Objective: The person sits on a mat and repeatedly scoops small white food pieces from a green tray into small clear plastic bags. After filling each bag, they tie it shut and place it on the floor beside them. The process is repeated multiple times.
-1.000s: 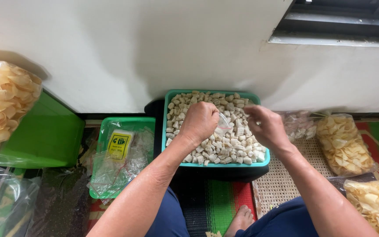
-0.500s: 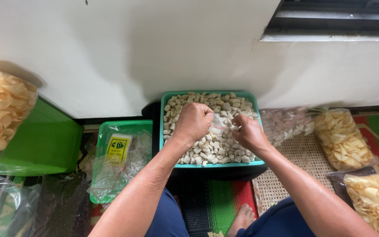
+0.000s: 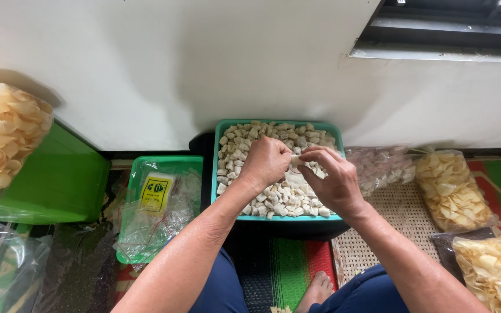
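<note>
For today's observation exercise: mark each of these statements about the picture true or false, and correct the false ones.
1. Both hands meet above the teal tray of pale chunks. True.
2. The left hand rests on the green tub. False: it is over the teal tray, close to the right hand.
3. A smaller green basket beside the tray holds clear plastic bags. True.
4. The bags of yellow chips lie inside the teal tray. False: they lie outside it, on the floor mat.
</note>
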